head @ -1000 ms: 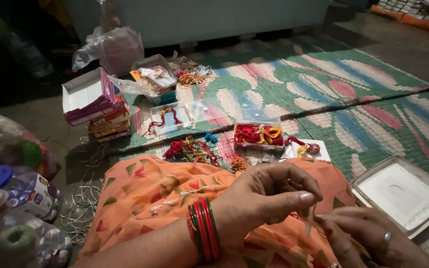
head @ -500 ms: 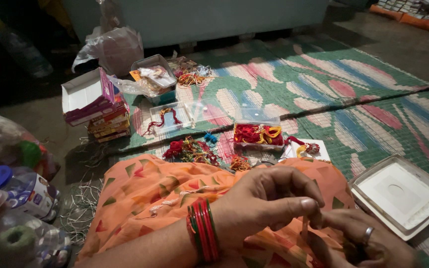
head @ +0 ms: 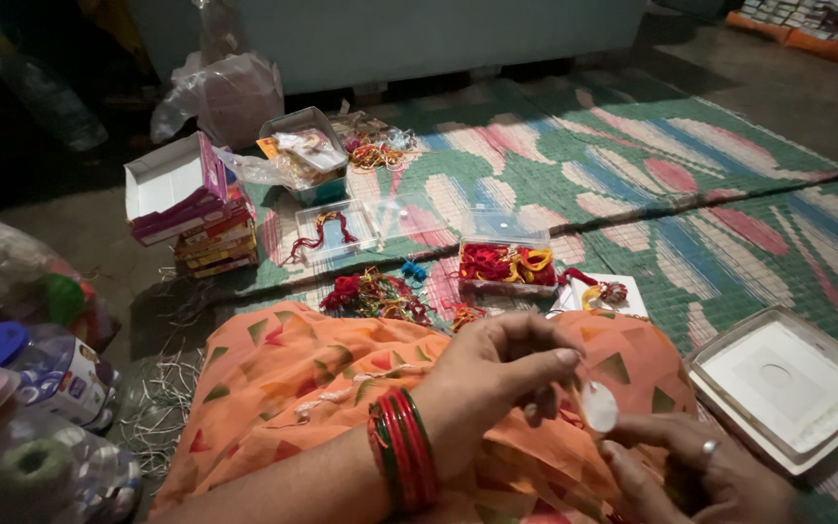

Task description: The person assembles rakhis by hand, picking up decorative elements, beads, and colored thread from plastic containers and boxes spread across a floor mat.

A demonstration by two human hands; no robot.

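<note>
Head view, lower right of frame: I note left hand (head: 501,374) and right hand (head: 700,475) pinching a white disc (head: 599,407); assembly unfinished, finished thread bands (head: 501,264) boxed mid-frame.

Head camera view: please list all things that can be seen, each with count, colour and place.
woven mat: one, green with pink and blue shapes, on the floor.
clear box: one, holding red and yellow threads, mat centre.
open tray: one, white inside, right.
stacked cartons: several, pink and yellow, left.
plastic bag: one, clear, upper left.
jars: a few, clear plastic, far left.
orange cloth: one, patterned, over the lap.
white disc: one, between both hands.
bangles: several, red and green, left wrist.
left hand: touches the disc.
right hand: wears a ring, pinches the disc.
</note>
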